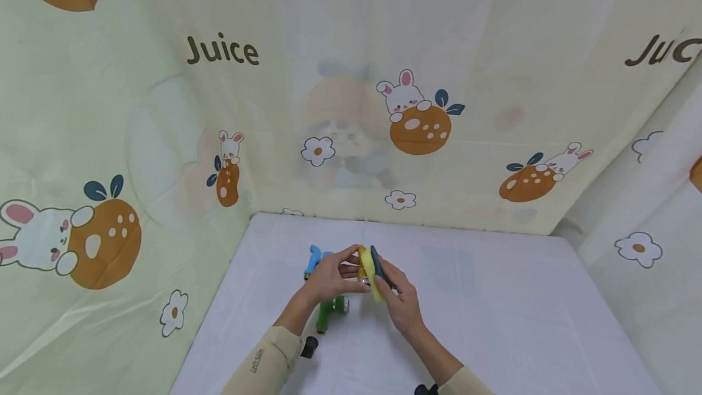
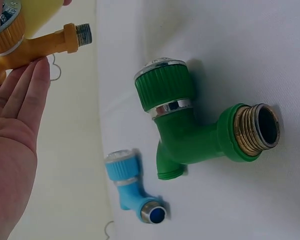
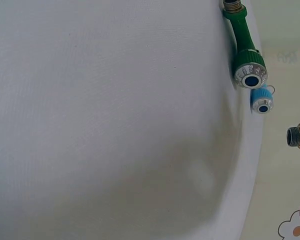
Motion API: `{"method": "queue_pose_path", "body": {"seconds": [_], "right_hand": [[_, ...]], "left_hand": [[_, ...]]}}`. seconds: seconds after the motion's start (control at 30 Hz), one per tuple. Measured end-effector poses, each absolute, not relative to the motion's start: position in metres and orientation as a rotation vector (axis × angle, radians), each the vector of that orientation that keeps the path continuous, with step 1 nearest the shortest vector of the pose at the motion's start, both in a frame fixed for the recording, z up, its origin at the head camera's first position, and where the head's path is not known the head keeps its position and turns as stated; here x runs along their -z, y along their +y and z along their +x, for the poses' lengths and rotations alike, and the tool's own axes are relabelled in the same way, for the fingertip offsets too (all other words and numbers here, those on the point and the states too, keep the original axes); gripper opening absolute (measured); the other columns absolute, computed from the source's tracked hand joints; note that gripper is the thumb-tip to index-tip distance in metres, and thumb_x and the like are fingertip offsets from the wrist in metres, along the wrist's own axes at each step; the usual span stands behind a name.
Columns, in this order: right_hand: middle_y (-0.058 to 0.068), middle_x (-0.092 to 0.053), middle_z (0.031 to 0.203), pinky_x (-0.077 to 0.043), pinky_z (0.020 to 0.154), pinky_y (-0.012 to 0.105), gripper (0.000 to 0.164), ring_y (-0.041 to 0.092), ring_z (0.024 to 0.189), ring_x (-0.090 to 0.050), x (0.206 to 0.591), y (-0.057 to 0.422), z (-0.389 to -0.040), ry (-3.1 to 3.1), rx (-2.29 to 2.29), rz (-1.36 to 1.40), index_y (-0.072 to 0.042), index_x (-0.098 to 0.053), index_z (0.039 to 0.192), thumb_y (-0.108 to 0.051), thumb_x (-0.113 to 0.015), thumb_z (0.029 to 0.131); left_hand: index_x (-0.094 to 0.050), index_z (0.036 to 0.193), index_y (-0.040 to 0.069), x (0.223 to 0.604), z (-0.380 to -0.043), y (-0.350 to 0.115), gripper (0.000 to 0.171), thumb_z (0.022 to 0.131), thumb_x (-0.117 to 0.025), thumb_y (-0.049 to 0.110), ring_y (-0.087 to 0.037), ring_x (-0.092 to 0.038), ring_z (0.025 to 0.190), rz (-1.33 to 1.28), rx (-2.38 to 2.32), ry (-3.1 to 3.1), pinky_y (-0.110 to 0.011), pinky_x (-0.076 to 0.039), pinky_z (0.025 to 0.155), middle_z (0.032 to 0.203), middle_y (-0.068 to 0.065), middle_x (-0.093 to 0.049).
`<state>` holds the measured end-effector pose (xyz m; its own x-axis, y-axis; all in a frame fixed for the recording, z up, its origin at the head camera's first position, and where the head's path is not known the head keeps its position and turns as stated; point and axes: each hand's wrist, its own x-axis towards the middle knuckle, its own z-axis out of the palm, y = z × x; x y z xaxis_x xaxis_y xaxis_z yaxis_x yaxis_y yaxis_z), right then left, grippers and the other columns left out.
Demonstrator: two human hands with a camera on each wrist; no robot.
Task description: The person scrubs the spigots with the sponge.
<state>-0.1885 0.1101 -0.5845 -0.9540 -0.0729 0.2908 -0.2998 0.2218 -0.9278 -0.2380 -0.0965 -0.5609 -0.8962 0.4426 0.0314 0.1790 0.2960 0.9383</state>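
An orange water tap (image 2: pixel 45 45) is held off the table by my left hand (image 1: pixel 329 276), whose fingers lie along its underside in the left wrist view. My right hand (image 1: pixel 404 305) grips a sponge (image 1: pixel 378 290), yellow on one face and dark on the other. The yellow face is against or very near the tap; the exact contact is hidden. In the right wrist view only the tap's threaded end (image 3: pixel 295 136) shows. Beneath my left hand a green tap (image 2: pixel 185 135) lies on the table, and a light blue tap (image 2: pixel 125 172) lies farther back.
A white cloth covers the table (image 1: pixel 493 297). Behind it hangs a cream curtain (image 1: pixel 307 17) printed with rabbits, oranges and flowers, and more curtain closes off both sides. The green and blue taps lie left of the table's middle.
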Motion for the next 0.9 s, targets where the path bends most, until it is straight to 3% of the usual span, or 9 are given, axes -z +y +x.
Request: {"method": "queue_pose_path", "body": {"seconds": [0.2, 0.47, 0.77, 0.9], "right_hand": [[0.016, -0.06, 0.147, -0.052, 0.085, 0.018, 0.045, 0.011, 0.108, -0.056, 0.563, 0.109, -0.18, -2.313, -1.837, 0.339, -0.008, -0.056, 0.149, -0.014, -0.062, 0.105], [0.014, -0.061, 0.148, -0.052, 0.088, 0.019, 0.045, 0.009, 0.111, -0.058, 0.564, 0.11, -0.182, -2.33, -1.875, 0.304, -0.009, -0.057, 0.149, -0.017, -0.063, 0.105], [0.012, -0.064, 0.144, -0.053, 0.088, 0.018, 0.046, 0.004, 0.113, -0.061, 0.558, 0.109, -0.183, -2.354, -1.874, 0.228, -0.008, -0.06, 0.146, -0.017, -0.069, 0.102], [0.012, -0.064, 0.145, -0.054, 0.088, 0.018, 0.046, 0.011, 0.115, -0.062, 0.57, 0.11, -0.19, -2.38, -1.852, 0.2, -0.009, -0.06, 0.146, -0.018, -0.068, 0.102]], "left_hand": [[-0.039, 0.161, 0.025, 0.56, -0.237, -0.094, 0.095, 0.081, -0.091, 0.035, -0.022, -0.069, 0.123, 0.585, -1.564, 2.382, -0.033, -0.057, 0.103, 0.135, -0.002, -0.065], [-0.039, 0.161, 0.018, 0.551, -0.233, -0.092, 0.096, 0.082, -0.09, 0.035, -0.02, -0.066, 0.126, 0.693, -1.442, 2.464, -0.035, -0.054, 0.108, 0.145, 0.0, -0.062], [-0.042, 0.159, 0.02, 0.545, -0.233, -0.092, 0.093, 0.082, -0.091, 0.035, -0.017, -0.065, 0.124, 0.782, -1.306, 2.554, -0.033, -0.054, 0.108, 0.146, 0.002, -0.061], [-0.043, 0.159, 0.02, 0.544, -0.232, -0.092, 0.092, 0.082, -0.09, 0.036, -0.017, -0.065, 0.123, 0.762, -1.284, 2.568, -0.034, -0.054, 0.107, 0.144, 0.002, -0.061]]}}
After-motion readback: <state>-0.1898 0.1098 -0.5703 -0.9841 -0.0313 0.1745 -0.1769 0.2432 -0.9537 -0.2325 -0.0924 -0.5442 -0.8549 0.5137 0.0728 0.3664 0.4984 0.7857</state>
